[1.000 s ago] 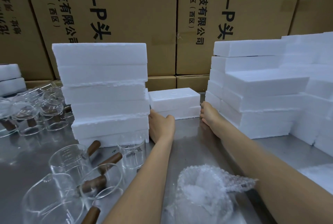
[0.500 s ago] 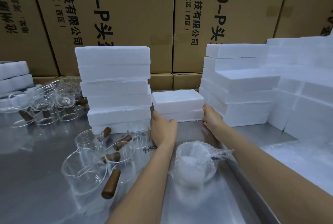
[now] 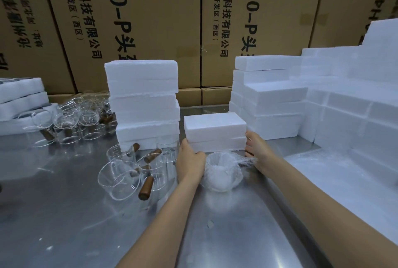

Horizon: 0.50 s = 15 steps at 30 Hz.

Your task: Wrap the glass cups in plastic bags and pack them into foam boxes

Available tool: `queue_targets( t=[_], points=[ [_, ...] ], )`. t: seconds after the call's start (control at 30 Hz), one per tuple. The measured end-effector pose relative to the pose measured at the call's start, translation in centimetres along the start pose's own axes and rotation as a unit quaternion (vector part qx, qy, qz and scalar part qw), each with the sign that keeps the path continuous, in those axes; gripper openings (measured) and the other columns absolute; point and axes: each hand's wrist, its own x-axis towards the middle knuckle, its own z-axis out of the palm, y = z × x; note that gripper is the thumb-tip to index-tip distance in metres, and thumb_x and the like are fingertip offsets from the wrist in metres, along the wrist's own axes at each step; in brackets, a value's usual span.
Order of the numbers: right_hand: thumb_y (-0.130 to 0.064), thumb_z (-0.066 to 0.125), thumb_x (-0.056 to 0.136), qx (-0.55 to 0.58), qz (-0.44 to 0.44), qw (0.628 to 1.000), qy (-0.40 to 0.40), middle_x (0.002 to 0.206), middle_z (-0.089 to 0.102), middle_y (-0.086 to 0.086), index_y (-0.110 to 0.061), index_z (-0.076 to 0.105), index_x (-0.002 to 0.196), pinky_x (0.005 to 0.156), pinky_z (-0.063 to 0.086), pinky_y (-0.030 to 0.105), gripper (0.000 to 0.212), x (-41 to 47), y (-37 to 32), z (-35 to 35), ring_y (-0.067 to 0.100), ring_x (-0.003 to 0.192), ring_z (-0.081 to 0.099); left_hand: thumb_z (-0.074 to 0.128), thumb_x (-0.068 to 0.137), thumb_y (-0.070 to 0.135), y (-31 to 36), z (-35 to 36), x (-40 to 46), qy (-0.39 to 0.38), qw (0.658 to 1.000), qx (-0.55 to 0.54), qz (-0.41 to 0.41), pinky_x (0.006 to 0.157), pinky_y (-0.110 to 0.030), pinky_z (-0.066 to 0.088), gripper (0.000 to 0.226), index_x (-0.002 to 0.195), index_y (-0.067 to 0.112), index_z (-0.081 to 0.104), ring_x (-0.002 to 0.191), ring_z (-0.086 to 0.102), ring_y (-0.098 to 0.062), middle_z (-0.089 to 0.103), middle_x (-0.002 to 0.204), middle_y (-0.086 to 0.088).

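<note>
A white foam box (image 3: pixel 214 132) sits on the steel worktop (image 3: pixel 64 214) between two stacks of foam boxes (image 3: pixel 144 104), with the left hand (image 3: pixel 190 161) gripping its near-left corner and the right hand (image 3: pixel 258 151) gripping its right end, fingers curled round the foam. Just in front of the box, between the wrists, a bag-wrapped glass cup (image 3: pixel 221 172) stands on the worktop. Bare glass cups with brown handles (image 3: pixel 131 174) cluster to the left, and cardboard cartons (image 3: pixel 150 20) line the back.

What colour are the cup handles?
Dark brown, wood-like, clearest on the nearest glass cup's handle in the head view.
</note>
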Motion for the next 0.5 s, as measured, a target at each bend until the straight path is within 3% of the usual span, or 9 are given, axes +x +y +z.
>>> queue_targets(
  t=[0.07, 0.13, 0.23, 0.3, 0.37, 0.43, 0.5],
  points=[
    [-0.019, 0.033, 0.097, -0.002, 0.001, 1.0, 0.002, 0.125, 0.056, 0.019, -0.005, 0.045, 0.13, 0.078, 0.048, 0.024, 0.038, -1.1, -0.1, -0.2, 0.029, 0.104, 0.057, 0.057, 0.085, 0.013, -0.1, -0.6, -0.8, 0.0, 1.0, 0.0, -0.002, 0.082, -0.03, 0.041, 0.043, 0.127, 0.018, 0.046, 0.107, 0.057, -0.026, 0.059, 0.123, -0.002],
    [-0.022, 0.035, 0.098, -0.001, 0.018, 1.0, 0.009, 0.126, 0.054, 0.02, -0.005, 0.047, 0.126, 0.08, 0.047, 0.024, 0.035, -2.1, -0.1, -0.7, 0.029, 0.111, 0.055, 0.057, 0.085, 0.013, -0.2, -1.1, -1.7, 0.004, 1.0, -0.004, 0.0, 0.081, -0.029, 0.042, 0.044, 0.127, 0.018, 0.044, 0.106, 0.058, -0.025, 0.06, 0.122, -0.001],
    [-0.023, 0.039, 0.097, 0.02, 0.017, 1.0, 0.016, 0.108, 0.057, 0.011, -0.01, 0.052, 0.114, 0.068, 0.048, 0.012, 0.025, -3.2, -0.1, -1.1, 0.02, 0.096, 0.058, 0.057, 0.085, 0.01, -0.5, -1.8, -3.2, 0.004, 1.0, -0.011, 0.02, 0.083, -0.031, 0.045, 0.037, 0.12, 0.017, 0.044, 0.105, 0.057, -0.021, 0.059, 0.121, -0.001],
    [-0.033, 0.041, 0.096, -0.003, 0.014, 0.999, 0.049, 0.112, 0.05, 0.006, -0.013, 0.043, 0.127, 0.087, 0.045, 0.026, 0.037, -3.3, 0.3, -1.4, 0.022, 0.104, 0.052, 0.057, 0.086, 0.011, -0.6, -2.2, -4.1, -0.003, 0.999, -0.008, 0.04, 0.088, -0.035, 0.047, 0.033, 0.115, 0.016, 0.044, 0.106, 0.056, -0.02, 0.057, 0.121, 0.0],
    [-0.039, 0.041, 0.095, -0.03, -0.001, 0.995, 0.093, 0.098, 0.048, 0.002, -0.014, 0.042, 0.125, 0.095, 0.043, 0.038, 0.039, -3.3, 0.7, -1.6, 0.022, 0.095, 0.049, 0.058, 0.086, 0.013, -0.7, -2.5, -4.9, -0.01, 0.998, -0.004, 0.055, 0.091, -0.04, 0.049, 0.031, 0.114, 0.015, 0.045, 0.105, 0.057, -0.02, 0.055, 0.12, 0.0],
    [-0.042, 0.042, 0.092, -0.043, -0.018, 0.991, 0.126, 0.087, 0.049, 0.0, -0.014, 0.049, 0.111, 0.098, 0.044, 0.044, 0.034, -3.3, 1.0, -1.8, 0.023, 0.09, 0.052, 0.059, 0.086, 0.014, -0.8, -2.7, -5.4, -0.017, 0.997, 0.008, 0.07, 0.088, -0.043, 0.05, 0.03, 0.112, 0.016, 0.045, 0.099, 0.058, -0.019, 0.054, 0.117, 0.001],
    [-0.045, 0.042, 0.091, -0.054, -0.026, 0.987, 0.149, 0.082, 0.048, -0.001, -0.018, 0.047, 0.085, 0.097, 0.043, 0.049, 0.028, -3.7, 0.9, -1.8, 0.028, 0.095, 0.054, 0.06, 0.085, 0.015, -0.8, -2.9, -5.8, -0.02, 0.997, 0.014, 0.079, 0.086, -0.042, 0.05, 0.03, 0.11, 0.017, 0.045, 0.092, 0.058, -0.017, 0.053, 0.115, 0.001]
  ],
)
